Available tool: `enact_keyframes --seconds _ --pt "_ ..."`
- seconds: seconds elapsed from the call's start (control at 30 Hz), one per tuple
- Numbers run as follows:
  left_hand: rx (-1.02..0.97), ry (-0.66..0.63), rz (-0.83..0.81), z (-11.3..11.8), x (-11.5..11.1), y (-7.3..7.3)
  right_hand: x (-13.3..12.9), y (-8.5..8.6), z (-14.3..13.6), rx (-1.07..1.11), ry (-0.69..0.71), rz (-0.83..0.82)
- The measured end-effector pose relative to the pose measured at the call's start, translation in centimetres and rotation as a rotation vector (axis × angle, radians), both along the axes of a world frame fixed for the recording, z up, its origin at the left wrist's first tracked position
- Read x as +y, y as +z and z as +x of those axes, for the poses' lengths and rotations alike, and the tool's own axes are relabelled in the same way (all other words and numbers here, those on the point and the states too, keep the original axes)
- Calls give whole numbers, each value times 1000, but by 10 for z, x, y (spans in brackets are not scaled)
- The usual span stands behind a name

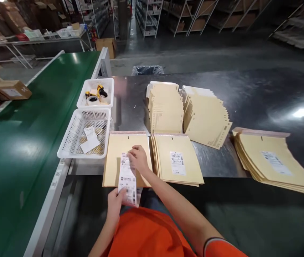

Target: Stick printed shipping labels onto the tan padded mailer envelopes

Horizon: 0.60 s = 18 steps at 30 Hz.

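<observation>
A strip of printed labels (127, 175) hangs between my hands, over the front of an unlabelled yellow envelope (113, 157). My left hand (116, 203) is closed on the lower part of the strip, below the table's front edge. At the strip's top right corner, the fingers of my right hand (139, 160) pinch it above the envelope. Directly to the right lies a stack of envelopes (191, 164), with a white label (178, 163) on its top one.
Two white baskets (62, 151) (109, 93) stand left, holding papers and tape dispensers. Beyond them runs a green conveyor (47, 92). Upright envelope rows (166, 107) (207, 117) stand behind the stack. Another labelled stack (288, 153) overhangs the metal table's edge at right.
</observation>
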<state>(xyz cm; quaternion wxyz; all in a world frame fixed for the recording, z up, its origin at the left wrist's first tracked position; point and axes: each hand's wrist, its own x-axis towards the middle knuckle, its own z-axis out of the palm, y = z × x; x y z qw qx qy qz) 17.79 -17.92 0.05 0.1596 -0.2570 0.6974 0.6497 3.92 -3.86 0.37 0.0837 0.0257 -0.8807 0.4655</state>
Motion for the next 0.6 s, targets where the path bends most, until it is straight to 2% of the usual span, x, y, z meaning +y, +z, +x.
enact_keyframes --seconds 0.1,0.17,0.23,0.3,0.33,0.37,0.47,0.5,0.53,0.6 --pt "-50 -109 18 38 -11 -11 -2 -30 -29 22 -10 125" --pt "-44 -193 2 60 -19 -7 -3 -39 -33 28 -10 156" --pt "1 -229 -42 69 -26 1 -4 -41 -25 30 -24 187" --pt "65 -197 -110 60 -34 8 -8 -40 -9 39 -17 273" --pt "100 -167 -156 49 -38 10 -11 -40 0 57 29 337" --pt "129 -135 -201 36 -43 11 -13 -40 9 91 127 407" --pt "181 -55 -293 -2 -56 6 -18 -39 17 202 560 545" --pt "181 -45 -295 -11 -58 3 -18 -39 12 196 627 566" --pt "175 -44 -285 -16 -60 -1 -15 -37 6 150 606 592" --pt "170 -54 -267 -20 -62 -8 -8 -33 -6 -6 404 657"
